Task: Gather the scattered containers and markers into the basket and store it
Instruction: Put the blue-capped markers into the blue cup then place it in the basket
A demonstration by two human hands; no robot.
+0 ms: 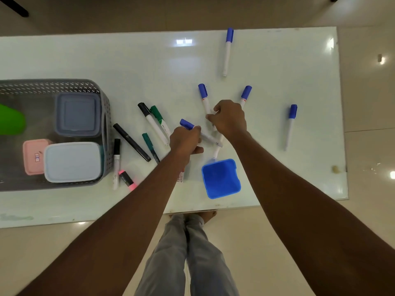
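Observation:
A grey perforated basket (pixel 105 107) stands at the table's left and holds a grey-lidded box (pixel 78 114), a white-lidded box (pixel 72 161), a pink box (pixel 32 157) and something green (pixel 10 119). My left hand (pixel 184 142) is shut on a blue-capped marker (pixel 187 124). My right hand (pixel 229 118) pinches another blue-capped marker (pixel 203 92); a third blue-capped marker (pixel 246 92) runs under that hand. A small blue open container (pixel 221 178) sits near the front edge. Black, green and pink markers (pixel 154 122) lie beside the basket.
Two more blue-capped markers lie apart, one far back (pixel 228 50) and one at the right (pixel 290 124). The white glossy table (pixel 277 178) ends close in front of me; my legs (pixel 188 253) stand on the tiled floor below.

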